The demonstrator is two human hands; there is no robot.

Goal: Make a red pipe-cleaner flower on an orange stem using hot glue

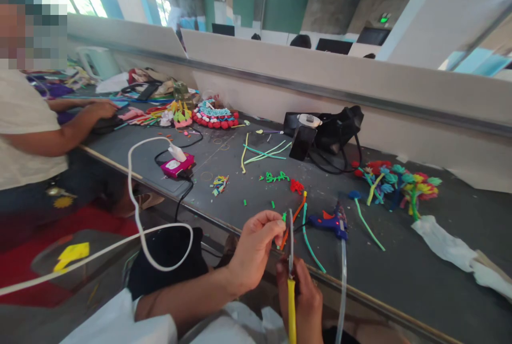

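Near the table's front edge, my left hand [256, 248] is closed in a pinch. A short green pipe cleaner piece [284, 217] shows at its fingertips, partly hidden by the fingers. My right hand [306, 296] is wrapped around scissors [292, 285] with yellow handles, seen nearly edge-on. Their grey blades point up, right beside the left fingertips. Just beyond lie an orange pipe cleaner [299, 208] and a teal one [309, 240]. Farther back are curled green pieces [277, 176] and a red curled piece [296, 186].
A blue glue gun [330, 222] with a clear glue stick lies to the right. Beyond it are pipe cleaner flowers [400, 181] and a black bag [340, 130]. Leftward, a white cable [134, 200] loops from a pink power strip [178, 165]. Another person [30, 125] works at far left.
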